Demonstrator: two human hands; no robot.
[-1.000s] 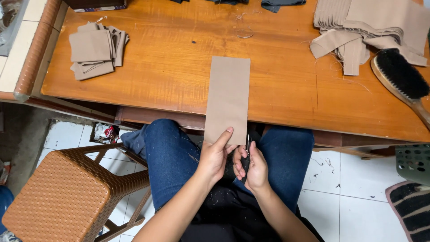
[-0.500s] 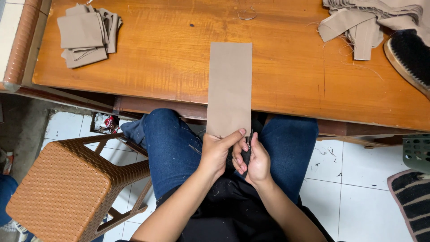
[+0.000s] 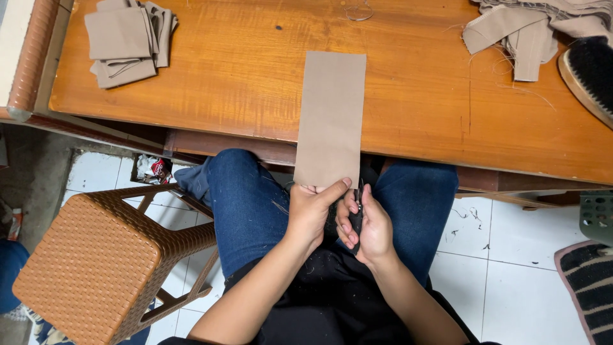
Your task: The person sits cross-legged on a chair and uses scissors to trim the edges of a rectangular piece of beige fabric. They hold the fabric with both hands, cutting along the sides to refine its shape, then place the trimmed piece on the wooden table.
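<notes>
A long rectangular piece of tan fabric [image 3: 331,115] lies over the front edge of the wooden table [image 3: 242,83] and hangs toward my lap. My left hand [image 3: 313,211] pinches its lower edge between thumb and fingers. My right hand [image 3: 365,223] sits just beside it, closed around small dark snips [image 3: 357,214] whose tip is at the fabric's lower right corner. Both hands rest above my knees in blue jeans.
A stack of folded tan pieces [image 3: 124,39] lies at the table's back left, a looser pile of tan strips [image 3: 530,29] at the back right beside a dark brush [image 3: 587,73]. A brown woven stool [image 3: 96,255] stands at my left on the white tile floor.
The view has tilted down and shifted slightly, so the table's contents sit higher in the picture. My hands stay at the fabric's lower edge, the right one closing in on the corner.
</notes>
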